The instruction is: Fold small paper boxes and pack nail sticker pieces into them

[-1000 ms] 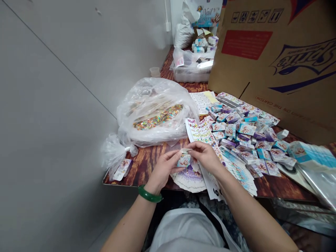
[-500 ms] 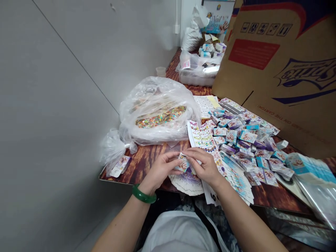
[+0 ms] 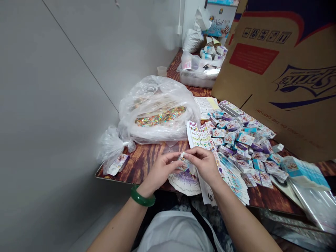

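Both hands meet over the near edge of the wooden table (image 3: 147, 159). My left hand (image 3: 160, 171), with a green bangle on its wrist, and my right hand (image 3: 203, 162) pinch a small printed box (image 3: 183, 161) between their fingertips. Under them lies a fanned stack of flat printed cards (image 3: 185, 182). Sticker sheets (image 3: 201, 136) lie just beyond my right hand. A heap of several small finished boxes (image 3: 241, 140) spreads to the right.
A clear plastic bag of glittery pieces (image 3: 157, 112) sits at the left, with a small knotted bag (image 3: 111, 147) beside it. A large cardboard carton (image 3: 283, 70) stands at the right. A plastic tub (image 3: 195, 75) sits farther back. A grey wall runs along the left.
The view has shifted slightly. My hands stay together on the small box, and the fingertips have closed in over its top end.
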A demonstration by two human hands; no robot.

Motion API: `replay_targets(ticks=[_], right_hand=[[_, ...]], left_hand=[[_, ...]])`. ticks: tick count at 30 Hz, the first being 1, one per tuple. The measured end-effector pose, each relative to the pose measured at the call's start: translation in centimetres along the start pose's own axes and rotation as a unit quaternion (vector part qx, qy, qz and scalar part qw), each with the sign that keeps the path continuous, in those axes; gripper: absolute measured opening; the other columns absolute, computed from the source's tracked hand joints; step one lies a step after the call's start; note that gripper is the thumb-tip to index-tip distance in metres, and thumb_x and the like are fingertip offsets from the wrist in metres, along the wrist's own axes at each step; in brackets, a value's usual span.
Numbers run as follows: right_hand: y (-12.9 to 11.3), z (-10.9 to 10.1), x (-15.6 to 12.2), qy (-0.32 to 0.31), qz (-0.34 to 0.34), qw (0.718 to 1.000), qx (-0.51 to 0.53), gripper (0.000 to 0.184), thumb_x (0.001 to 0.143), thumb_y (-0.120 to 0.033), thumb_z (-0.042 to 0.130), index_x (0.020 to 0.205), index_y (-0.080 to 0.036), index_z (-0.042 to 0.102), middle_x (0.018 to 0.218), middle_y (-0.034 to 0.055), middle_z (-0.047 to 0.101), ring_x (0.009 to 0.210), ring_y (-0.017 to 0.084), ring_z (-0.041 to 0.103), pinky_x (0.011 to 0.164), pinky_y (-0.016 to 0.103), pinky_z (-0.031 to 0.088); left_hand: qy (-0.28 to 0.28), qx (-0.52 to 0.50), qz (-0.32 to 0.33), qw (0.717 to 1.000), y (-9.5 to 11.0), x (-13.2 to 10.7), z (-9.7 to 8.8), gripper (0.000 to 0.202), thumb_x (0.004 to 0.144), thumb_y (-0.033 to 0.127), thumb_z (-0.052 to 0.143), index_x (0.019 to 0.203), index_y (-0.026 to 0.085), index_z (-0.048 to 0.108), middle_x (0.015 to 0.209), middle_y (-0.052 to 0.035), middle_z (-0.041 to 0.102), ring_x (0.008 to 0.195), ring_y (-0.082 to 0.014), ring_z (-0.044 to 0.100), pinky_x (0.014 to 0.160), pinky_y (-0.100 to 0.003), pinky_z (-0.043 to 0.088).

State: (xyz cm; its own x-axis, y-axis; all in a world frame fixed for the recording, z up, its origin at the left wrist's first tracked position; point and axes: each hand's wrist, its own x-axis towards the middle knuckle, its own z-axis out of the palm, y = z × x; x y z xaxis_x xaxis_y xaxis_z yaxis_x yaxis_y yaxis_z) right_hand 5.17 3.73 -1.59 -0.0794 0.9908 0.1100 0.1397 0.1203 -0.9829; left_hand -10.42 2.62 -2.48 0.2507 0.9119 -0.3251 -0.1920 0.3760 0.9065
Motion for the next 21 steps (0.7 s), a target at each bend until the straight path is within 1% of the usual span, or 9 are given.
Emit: replay_targets(ticks=[2, 4, 6, 7, 9, 11, 13, 16, 21], right_hand=[[0.0, -0.1, -0.2, -0.002, -0.066, 0.997, -0.036, 0.008, 0.077, -0.024, 0.064, 0.076, -0.020, 0.071, 0.074, 0.0049, 0.070, 0.070, 0.017, 0.063, 0.067, 0.032, 0.050], [0.2, -0.2, -0.5, -0.016, -0.130, 0.989, -0.073, 0.014, 0.081, -0.022, 0.060, 0.087, -0.023, 0.072, 0.082, 0.0057, 0.070, 0.078, 0.018, 0.063, 0.073, 0.034, 0.049], [0.5, -0.2, -0.7, -0.029, -0.157, 0.984, -0.083, 0.020, 0.083, -0.021, 0.058, 0.097, -0.024, 0.071, 0.092, 0.0065, 0.069, 0.087, 0.019, 0.062, 0.078, 0.035, 0.049], [0.7, -0.2, -0.8, -0.033, -0.153, 0.985, -0.075, 0.022, 0.083, -0.021, 0.058, 0.101, -0.024, 0.070, 0.096, 0.0069, 0.068, 0.091, 0.019, 0.062, 0.080, 0.035, 0.048], [1.0, -0.2, -0.9, -0.035, -0.119, 0.991, -0.041, 0.026, 0.083, -0.021, 0.057, 0.107, -0.024, 0.067, 0.104, 0.0074, 0.065, 0.096, 0.019, 0.060, 0.082, 0.034, 0.048], [1.0, -0.3, -0.9, -0.019, -0.080, 0.997, -0.010, 0.028, 0.083, -0.022, 0.058, 0.110, -0.024, 0.063, 0.105, 0.0071, 0.064, 0.093, 0.018, 0.060, 0.078, 0.032, 0.049], [0.9, -0.4, -0.9, 0.020, -0.062, 0.998, -0.010, 0.028, 0.080, -0.022, 0.061, 0.109, -0.023, 0.062, 0.096, 0.0057, 0.063, 0.083, 0.017, 0.059, 0.071, 0.029, 0.049], [0.7, -0.4, -0.9, 0.077, -0.054, 0.995, -0.037, 0.021, 0.078, -0.023, 0.062, 0.099, -0.021, 0.062, 0.082, 0.0025, 0.059, 0.071, 0.014, 0.055, 0.063, 0.026, 0.046], [0.6, 0.0, -0.8, 0.110, -0.019, 0.994, -0.006, 0.015, 0.075, -0.025, 0.063, 0.089, -0.020, 0.063, 0.075, 0.0015, 0.060, 0.066, 0.014, 0.054, 0.061, 0.026, 0.045]], left_hand=[[0.008, -0.021, -0.008, 1.000, -0.1, -0.1, 0.0, 0.035, 0.066, 0.027, 0.076, 0.100, 0.018, 0.070, 0.094, -0.0047, 0.069, 0.074, -0.0158, 0.065, 0.064, -0.026, 0.057], [0.014, -0.047, -0.021, 0.999, -0.2, -0.1, -0.1, 0.036, 0.066, 0.028, 0.077, 0.099, 0.018, 0.069, 0.093, -0.0045, 0.068, 0.075, -0.0159, 0.065, 0.063, -0.027, 0.058], [0.019, -0.071, -0.030, 0.997, -0.2, 0.0, -0.2, 0.034, 0.067, 0.028, 0.076, 0.098, 0.018, 0.069, 0.089, -0.0036, 0.067, 0.073, -0.0147, 0.064, 0.062, -0.027, 0.058], [0.023, -0.080, -0.029, 0.996, -0.2, 0.0, -0.2, 0.033, 0.067, 0.029, 0.076, 0.098, 0.018, 0.069, 0.088, -0.0032, 0.067, 0.071, -0.0140, 0.064, 0.061, -0.027, 0.058], [0.028, -0.088, -0.015, 0.996, -0.1, 0.1, -0.2, 0.032, 0.068, 0.028, 0.076, 0.098, 0.019, 0.069, 0.090, -0.0035, 0.068, 0.072, -0.0141, 0.064, 0.061, -0.026, 0.059], [0.033, -0.081, 0.004, 0.996, 0.2, 0.2, -0.1, 0.036, 0.067, 0.028, 0.076, 0.101, 0.018, 0.068, 0.097, -0.0051, 0.068, 0.078, -0.0163, 0.065, 0.063, -0.027, 0.059], [0.041, -0.064, 0.022, 0.997, 0.4, 0.2, 0.1, 0.039, 0.067, 0.028, 0.076, 0.104, 0.017, 0.067, 0.101, -0.0066, 0.069, 0.082, -0.0183, 0.066, 0.067, -0.028, 0.058], [0.073, -0.034, 0.050, 0.996, 0.2, 0.4, 0.3, 0.039, 0.067, 0.027, 0.075, 0.104, 0.016, 0.068, 0.098, -0.0067, 0.070, 0.081, -0.0193, 0.067, 0.071, -0.030, 0.057], [0.120, 0.040, 0.112, 0.986, -0.8, 0.8, 0.5, 0.032, 0.067, 0.028, 0.074, 0.098, 0.019, 0.072, 0.097, -0.0060, 0.072, 0.085, -0.0230, 0.067, 0.077, -0.033, 0.055]])
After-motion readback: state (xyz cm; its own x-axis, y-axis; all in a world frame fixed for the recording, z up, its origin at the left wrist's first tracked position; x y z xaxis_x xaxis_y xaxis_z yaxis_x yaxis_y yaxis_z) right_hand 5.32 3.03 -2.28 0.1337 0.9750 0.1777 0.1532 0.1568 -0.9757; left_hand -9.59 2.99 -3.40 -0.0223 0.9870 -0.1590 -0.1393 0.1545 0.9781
